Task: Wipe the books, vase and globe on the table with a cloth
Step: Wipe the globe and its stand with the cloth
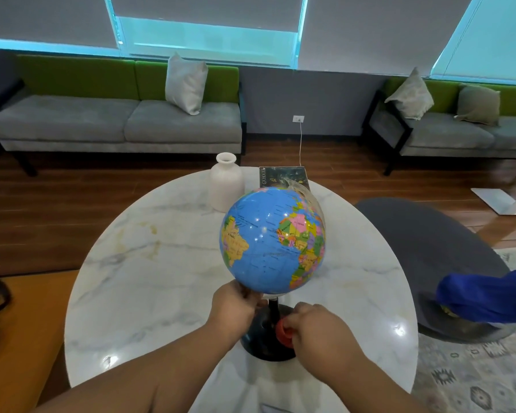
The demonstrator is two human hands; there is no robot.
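The globe (273,241) stands on its black base (262,341) near the front edge of the round marble table (149,278). The left hand (236,308) cups the underside of the sphere, fingers curled against it beside the stem. The right hand (316,332) is down at the base, its fingers closed around a small red cloth (283,330) pressed to the base's right side. Behind the globe, a white vase (225,183) stands upright, and just right of it a dark book (282,175) lies flat at the table's far edge, partly hidden by the globe. A grey chair (429,248) sits to the right.
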